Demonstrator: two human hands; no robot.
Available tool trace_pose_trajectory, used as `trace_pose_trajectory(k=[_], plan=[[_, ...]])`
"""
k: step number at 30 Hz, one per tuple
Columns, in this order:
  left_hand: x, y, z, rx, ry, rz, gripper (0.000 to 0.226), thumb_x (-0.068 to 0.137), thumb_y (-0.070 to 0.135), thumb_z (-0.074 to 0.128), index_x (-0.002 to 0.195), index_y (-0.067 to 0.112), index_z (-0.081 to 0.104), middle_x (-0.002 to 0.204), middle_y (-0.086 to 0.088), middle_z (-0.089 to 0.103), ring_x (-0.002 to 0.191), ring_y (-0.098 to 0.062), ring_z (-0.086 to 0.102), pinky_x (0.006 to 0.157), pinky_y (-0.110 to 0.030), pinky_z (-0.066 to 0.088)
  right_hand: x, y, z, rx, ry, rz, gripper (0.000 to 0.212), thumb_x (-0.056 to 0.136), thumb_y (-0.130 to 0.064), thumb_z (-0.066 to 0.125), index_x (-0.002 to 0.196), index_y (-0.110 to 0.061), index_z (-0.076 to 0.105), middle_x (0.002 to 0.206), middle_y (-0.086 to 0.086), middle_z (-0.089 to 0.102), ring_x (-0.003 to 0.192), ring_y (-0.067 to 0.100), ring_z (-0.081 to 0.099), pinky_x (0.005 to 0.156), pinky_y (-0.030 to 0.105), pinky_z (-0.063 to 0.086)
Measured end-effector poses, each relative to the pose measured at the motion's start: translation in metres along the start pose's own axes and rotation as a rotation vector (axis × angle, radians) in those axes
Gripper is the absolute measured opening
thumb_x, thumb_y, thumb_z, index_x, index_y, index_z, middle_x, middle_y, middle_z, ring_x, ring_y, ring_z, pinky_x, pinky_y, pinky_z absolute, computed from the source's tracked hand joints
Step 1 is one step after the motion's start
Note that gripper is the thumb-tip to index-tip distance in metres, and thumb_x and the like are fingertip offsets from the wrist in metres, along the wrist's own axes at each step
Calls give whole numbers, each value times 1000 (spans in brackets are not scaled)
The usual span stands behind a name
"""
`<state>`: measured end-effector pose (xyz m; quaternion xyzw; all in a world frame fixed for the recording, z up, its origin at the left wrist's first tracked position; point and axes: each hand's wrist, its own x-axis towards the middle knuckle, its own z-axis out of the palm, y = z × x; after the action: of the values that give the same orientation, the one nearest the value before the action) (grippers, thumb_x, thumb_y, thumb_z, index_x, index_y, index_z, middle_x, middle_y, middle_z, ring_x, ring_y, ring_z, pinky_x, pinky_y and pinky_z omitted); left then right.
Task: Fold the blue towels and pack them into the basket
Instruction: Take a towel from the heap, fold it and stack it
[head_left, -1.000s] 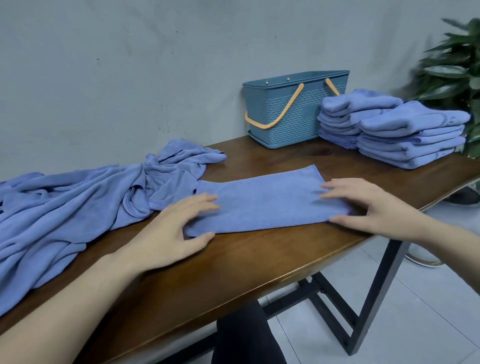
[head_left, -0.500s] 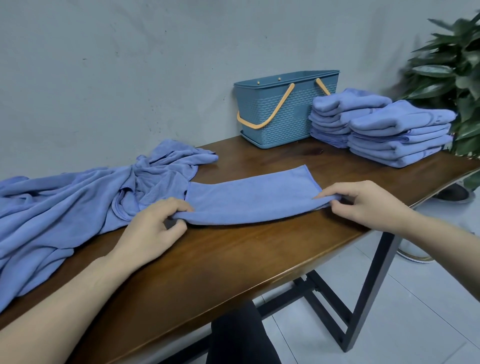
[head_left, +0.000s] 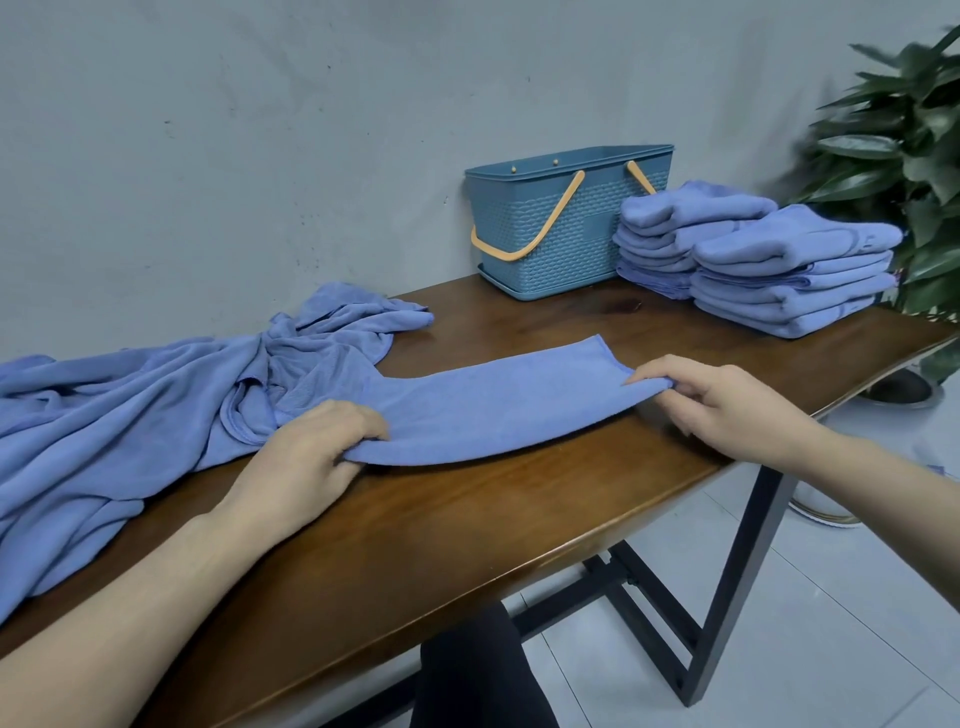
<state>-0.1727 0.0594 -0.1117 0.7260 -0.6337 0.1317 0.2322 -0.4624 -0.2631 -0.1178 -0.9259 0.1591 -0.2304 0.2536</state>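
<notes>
Currently, towel (head_left: 498, 400): long strip flat on tabletop (head_left: 467, 519), well short of basket (head_left: 566, 223).
Hands: left hand (head_left: 306, 462) and right hand (head_left: 727, 405) each pinch one end.
Technique: keep edges aligned, fold end to end.

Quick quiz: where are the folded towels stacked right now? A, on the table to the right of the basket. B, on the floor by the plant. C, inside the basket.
A: the folded towels sit in two stacks on the table, just right of the basket.
</notes>
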Motion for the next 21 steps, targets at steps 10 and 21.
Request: trace_pose_trajectory(k=[10,21], plan=[[-1,-2,1,-282,42,-113,66,69,-7,36,99,37,74,116,21,69,120,-8,59,105,-23,42,13,-26,3,294,79,204,28,95,-10,46,94,-25,69,79,3,72,71,14,66,74,30,50],[82,77,29,-659,32,-262,22,91,31,57,108,45,61,89,5,72,84,-34,62,84,-48,52,39,-61,33,577,320,196,48,85,3,69,113,-35,58,101,9,68,79,17,60,76,32,49]])
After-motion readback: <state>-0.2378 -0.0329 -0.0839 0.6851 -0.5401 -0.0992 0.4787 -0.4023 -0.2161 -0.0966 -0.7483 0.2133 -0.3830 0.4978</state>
